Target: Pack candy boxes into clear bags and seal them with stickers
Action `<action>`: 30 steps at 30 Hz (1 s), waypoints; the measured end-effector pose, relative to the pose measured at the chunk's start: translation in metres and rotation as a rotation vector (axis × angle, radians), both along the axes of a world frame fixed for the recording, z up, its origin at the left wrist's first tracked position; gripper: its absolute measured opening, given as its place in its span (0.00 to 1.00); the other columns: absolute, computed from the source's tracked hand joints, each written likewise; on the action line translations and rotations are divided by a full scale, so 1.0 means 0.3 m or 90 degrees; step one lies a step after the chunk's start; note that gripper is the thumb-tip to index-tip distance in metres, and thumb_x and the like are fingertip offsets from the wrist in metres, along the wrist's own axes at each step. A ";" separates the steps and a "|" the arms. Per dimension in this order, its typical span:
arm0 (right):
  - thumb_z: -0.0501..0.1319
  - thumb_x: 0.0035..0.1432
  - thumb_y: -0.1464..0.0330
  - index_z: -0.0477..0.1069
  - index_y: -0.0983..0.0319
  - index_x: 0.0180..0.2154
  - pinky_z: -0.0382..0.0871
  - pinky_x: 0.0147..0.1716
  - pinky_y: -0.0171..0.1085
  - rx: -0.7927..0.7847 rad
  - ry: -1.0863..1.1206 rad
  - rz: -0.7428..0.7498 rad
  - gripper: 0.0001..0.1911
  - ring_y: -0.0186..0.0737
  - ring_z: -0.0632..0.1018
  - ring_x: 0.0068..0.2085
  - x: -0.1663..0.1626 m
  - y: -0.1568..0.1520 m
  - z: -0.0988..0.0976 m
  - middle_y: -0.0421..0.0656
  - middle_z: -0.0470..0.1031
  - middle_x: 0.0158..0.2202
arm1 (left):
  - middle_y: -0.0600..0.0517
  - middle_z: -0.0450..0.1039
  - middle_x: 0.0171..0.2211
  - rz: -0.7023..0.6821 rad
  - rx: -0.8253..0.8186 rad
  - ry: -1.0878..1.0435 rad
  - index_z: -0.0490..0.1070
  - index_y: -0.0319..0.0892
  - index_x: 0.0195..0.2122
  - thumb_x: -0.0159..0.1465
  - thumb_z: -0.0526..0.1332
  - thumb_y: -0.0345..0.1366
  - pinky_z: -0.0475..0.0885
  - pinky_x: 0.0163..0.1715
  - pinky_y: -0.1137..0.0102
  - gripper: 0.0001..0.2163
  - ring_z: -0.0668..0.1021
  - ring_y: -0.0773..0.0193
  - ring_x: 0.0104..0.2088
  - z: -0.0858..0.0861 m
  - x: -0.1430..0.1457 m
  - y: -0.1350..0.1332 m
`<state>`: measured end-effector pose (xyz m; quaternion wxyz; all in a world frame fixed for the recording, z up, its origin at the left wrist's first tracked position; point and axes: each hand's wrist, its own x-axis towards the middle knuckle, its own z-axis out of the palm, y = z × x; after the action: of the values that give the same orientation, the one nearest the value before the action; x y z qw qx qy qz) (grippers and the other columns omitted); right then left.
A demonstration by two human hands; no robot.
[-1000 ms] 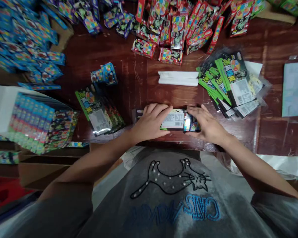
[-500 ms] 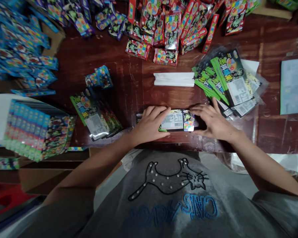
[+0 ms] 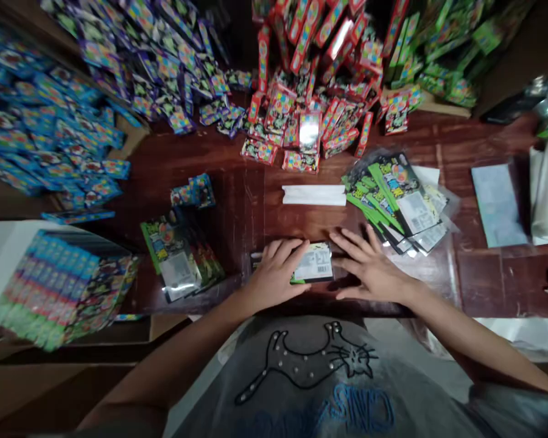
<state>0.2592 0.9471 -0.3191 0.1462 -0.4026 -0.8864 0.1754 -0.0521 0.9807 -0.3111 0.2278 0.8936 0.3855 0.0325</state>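
Observation:
A flat printed packet (image 3: 317, 263), black and green with a white barcode label, lies at the table's front edge. Across its left part rests my left hand (image 3: 276, 272), fingers along the far edge and thumb at the near edge, holding it down. My right hand (image 3: 368, 264) is open at the packet's right end, fingers spread and nothing gripped. Beyond the hands lies a folded white paper strip (image 3: 313, 194). To the right, similar packets (image 3: 399, 198) are fanned in an overlapping pile. More packets (image 3: 180, 255) lie left of my left hand.
Heaps of small blue boxes (image 3: 50, 140), purple boxes (image 3: 150, 61), red boxes (image 3: 319, 91) and green boxes (image 3: 452, 55) line the far side. A white carton (image 3: 0, 255) with stacked boxes stands at left. A pale packet (image 3: 500, 205) lies at right.
The view has tilted up, showing more of the heaps. My right hand's fingers have spread. The colourful box end at the packet's right end no longer shows.

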 end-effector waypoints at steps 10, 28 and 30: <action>0.66 0.67 0.63 0.58 0.69 0.73 0.51 0.71 0.69 0.151 -0.117 -0.551 0.39 0.66 0.57 0.74 0.559 0.723 0.102 0.64 0.52 0.78 | 0.39 0.74 0.64 0.112 0.157 -0.046 0.72 0.39 0.64 0.75 0.58 0.43 0.64 0.70 0.47 0.21 0.73 0.44 0.65 0.120 0.062 0.484; 0.53 0.76 0.51 0.65 0.53 0.69 0.81 0.53 0.62 0.182 0.049 -0.410 0.26 0.60 0.84 0.53 0.423 0.446 0.246 0.53 0.79 0.61 | 0.38 0.74 0.57 0.087 0.143 0.097 0.78 0.36 0.57 0.63 0.68 0.34 0.66 0.67 0.47 0.20 0.71 0.42 0.62 0.070 0.155 0.771; 0.57 0.76 0.62 0.71 0.50 0.62 0.80 0.57 0.59 0.218 0.028 -0.258 0.17 0.56 0.82 0.59 0.330 0.269 0.218 0.47 0.80 0.61 | 0.38 0.74 0.57 0.118 0.161 0.111 0.77 0.35 0.55 0.64 0.68 0.35 0.67 0.66 0.47 0.19 0.71 0.41 0.62 0.115 0.134 0.736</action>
<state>0.3582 1.0277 -0.2537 0.2636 -0.5373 -0.8011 -0.0015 -0.0119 1.2013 -0.2766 0.0752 0.8750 0.4777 0.0237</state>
